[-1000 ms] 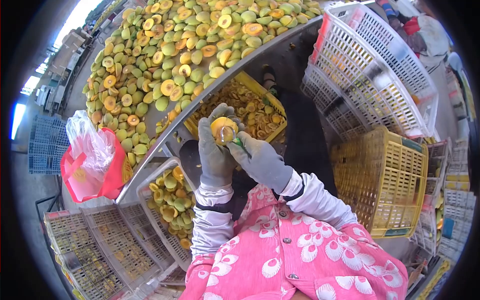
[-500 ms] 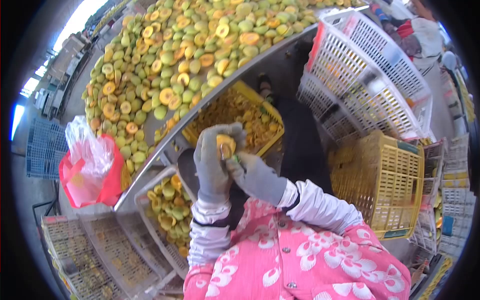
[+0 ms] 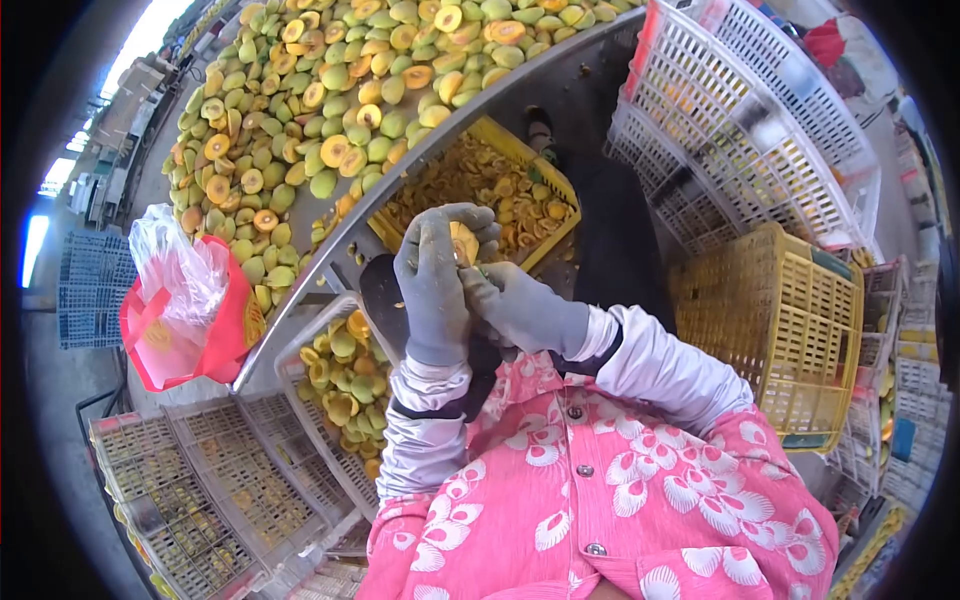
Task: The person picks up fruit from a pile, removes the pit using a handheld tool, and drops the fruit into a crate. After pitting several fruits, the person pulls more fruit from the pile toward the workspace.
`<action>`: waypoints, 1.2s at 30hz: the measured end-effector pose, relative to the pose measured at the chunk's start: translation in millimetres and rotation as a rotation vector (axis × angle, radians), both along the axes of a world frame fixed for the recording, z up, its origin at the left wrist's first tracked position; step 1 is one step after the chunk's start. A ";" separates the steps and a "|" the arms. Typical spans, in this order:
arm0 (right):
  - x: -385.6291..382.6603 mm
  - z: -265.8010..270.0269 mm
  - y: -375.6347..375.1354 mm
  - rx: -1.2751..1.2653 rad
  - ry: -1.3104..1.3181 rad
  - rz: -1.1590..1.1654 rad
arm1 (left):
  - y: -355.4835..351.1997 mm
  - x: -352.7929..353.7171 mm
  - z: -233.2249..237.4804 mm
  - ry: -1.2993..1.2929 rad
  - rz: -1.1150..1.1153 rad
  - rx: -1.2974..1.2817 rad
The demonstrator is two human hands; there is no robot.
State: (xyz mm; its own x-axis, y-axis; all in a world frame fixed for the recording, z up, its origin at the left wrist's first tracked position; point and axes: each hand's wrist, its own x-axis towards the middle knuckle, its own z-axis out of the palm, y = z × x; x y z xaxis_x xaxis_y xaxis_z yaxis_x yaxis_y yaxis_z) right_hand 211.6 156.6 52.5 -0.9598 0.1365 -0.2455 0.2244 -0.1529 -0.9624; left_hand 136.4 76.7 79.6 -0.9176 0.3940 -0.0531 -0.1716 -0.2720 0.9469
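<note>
Turned narrower: orange fruit piece [image 3: 462, 243], left hand [image 3: 436, 285] grasping it, right hand [image 3: 527, 310] clenching tool [image 3: 482, 271].

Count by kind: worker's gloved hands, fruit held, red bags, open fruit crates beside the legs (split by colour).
Gloved hands: 2 (left hand, right hand)
Held fruit piece: 1
Red bag: 1
Yellow crate: 1
Pale crate: 1
Total: 6

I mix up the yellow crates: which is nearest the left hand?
The yellow crate of fruit scraps, just beyond the left hand; the other yellow crate stands off right.
</note>
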 end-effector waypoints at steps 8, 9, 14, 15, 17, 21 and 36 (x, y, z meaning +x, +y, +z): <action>4.9 -9.6 21.2 -0.978 -0.281 0.484 | -10.7 -20.6 -10.0 -0.284 -0.431 0.152; 7.0 -13.9 23.4 -1.086 -0.244 0.545 | -9.0 -20.8 -10.0 -0.152 -0.404 -0.034; -8.4 -42.5 21.6 -1.396 -0.227 0.658 | -4.2 -22.2 -16.6 -0.201 -0.355 -0.058; -12.0 -50.2 20.1 -1.491 -0.207 0.702 | -3.2 -22.1 -27.0 -0.197 -0.353 -0.062; -14.5 -58.2 22.7 -1.474 -0.168 0.670 | 1.2 -29.3 -64.3 -0.411 -0.147 0.180; -14.3 -36.5 23.6 -0.954 -0.158 0.363 | -4.0 -30.5 -79.9 -0.278 0.086 0.236; -56.3 -101.3 1.0 0.818 0.010 -0.207 | -0.8 -18.3 -78.0 0.038 0.438 -0.110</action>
